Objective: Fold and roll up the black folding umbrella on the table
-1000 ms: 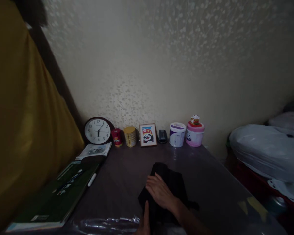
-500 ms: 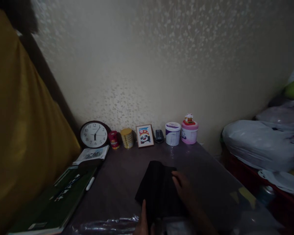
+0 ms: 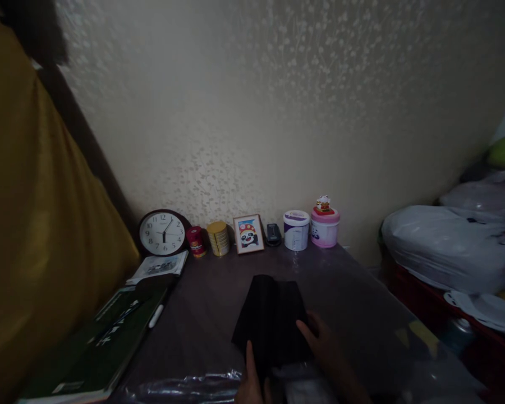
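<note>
A black folded cloth (image 3: 270,320) lies flat on the dark table (image 3: 206,314) in front of me. My right hand (image 3: 320,342) rests with its fingers stretched out on the cloth's right near edge. My left hand (image 3: 250,379) shows only at the bottom edge, one finger stretched out along the cloth's near left side. Neither hand grips the cloth. The rest of both hands is cut off by the picture's lower edge.
Along the wall stand a round clock (image 3: 163,233), a red tin (image 3: 196,241), a gold tin (image 3: 218,238), a framed panda picture (image 3: 248,234), a white tub (image 3: 295,230) and a pink tub (image 3: 324,227). Books (image 3: 105,336) and a pen (image 3: 155,316) lie left. Clear plastic (image 3: 180,386) wraps the near edge. Bagged bundles (image 3: 446,247) sit right.
My right hand slid from the cloth's middle to its right side and then back toward me along that edge. The cloth now lies flatter and more squarely folded.
</note>
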A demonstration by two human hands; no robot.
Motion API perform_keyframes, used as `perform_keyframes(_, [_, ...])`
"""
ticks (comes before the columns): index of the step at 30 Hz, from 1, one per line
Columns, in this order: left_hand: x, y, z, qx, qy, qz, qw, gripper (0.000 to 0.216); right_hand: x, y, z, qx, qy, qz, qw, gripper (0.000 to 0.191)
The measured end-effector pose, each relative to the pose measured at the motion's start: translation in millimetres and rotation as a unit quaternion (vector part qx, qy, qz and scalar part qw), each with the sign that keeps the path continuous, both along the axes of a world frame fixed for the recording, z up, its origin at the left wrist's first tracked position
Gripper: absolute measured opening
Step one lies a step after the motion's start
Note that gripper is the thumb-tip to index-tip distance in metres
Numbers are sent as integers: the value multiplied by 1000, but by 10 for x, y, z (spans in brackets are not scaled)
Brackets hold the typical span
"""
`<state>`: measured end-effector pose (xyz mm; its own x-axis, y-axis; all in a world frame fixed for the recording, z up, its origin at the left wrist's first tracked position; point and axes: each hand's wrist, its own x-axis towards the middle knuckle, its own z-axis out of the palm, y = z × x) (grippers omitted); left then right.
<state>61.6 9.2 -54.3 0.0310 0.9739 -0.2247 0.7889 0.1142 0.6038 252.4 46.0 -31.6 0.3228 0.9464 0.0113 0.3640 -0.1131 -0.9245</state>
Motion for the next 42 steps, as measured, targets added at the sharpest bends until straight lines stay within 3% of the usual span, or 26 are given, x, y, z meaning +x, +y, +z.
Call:
perform_keyframes(3, [-15,4,45,1,-5,-10,1000,66,27,-39,-82,-48,-21,4,999,43])
perform_keyframes(7, [-42,47,77,-5,5,-33,999,66,-10,-43,-114,-44,13,3,999,43])
perform_keyframes(14, [-52,101,93,-2,-2,-35,999,65,-274,58,174,28,74,25,997,34])
perform_keyframes(18, [-68,110,85,-15,-3,-38,999,66,-455,193,309,95,118,69,986,38])
perform_keyframes(22, [-86,120,48,-16,6,-47,999,65,-719,338,319,79,197,127,969,47])
perform_keyframes(26, [-100,138,5,11,-11,-65,998,64,-956,466,245,39,152,101,983,53])
perform_keyframes(31, [-127,166,44,-42,29,-58,997,65,-1100,610,150,-22,100,158,982,59])
perform_keyframes(37, [-137,139,54,-45,33,-40,998,66,-1096,698,89,-58,9,180,982,59])
perform_keyframes(42, [-140,98,-10,76,93,-12,993,57,-1084,696,115,-72,-22,186,980,64])
